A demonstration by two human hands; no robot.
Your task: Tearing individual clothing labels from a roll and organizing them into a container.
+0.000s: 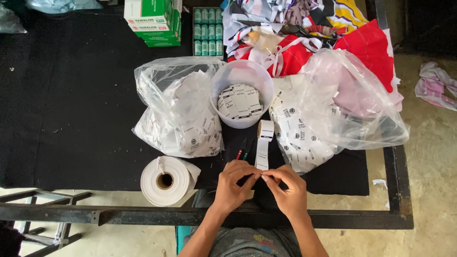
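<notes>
While both hands work at the near edge of the black cloth-covered table (71,119), things lie in a row ahead of them. Farthest left on that edge: fat white roll of blank tape (166,181), lying on its side, core showing. Behind it, clear plastic bag of white printed tags (178,116), mouth open. Mid-table: translucent round plastic tub (242,78), black-and-white labels stacked inside. Just in front of the tub, small roll of printed label ribbon (265,131) stands on edge; its loose strip runs down to the hands. Left hand (233,188): thumb and forefinger pinched closed on the strip end. Right hand (288,190): fingertips pinched on the same end, touching the left. Toward the right edge, second clear bag of tags (333,109).

Judgement: keep the strip flat and untwisted, pinch close to the end, pull gently so the small roll stays upright.
</notes>
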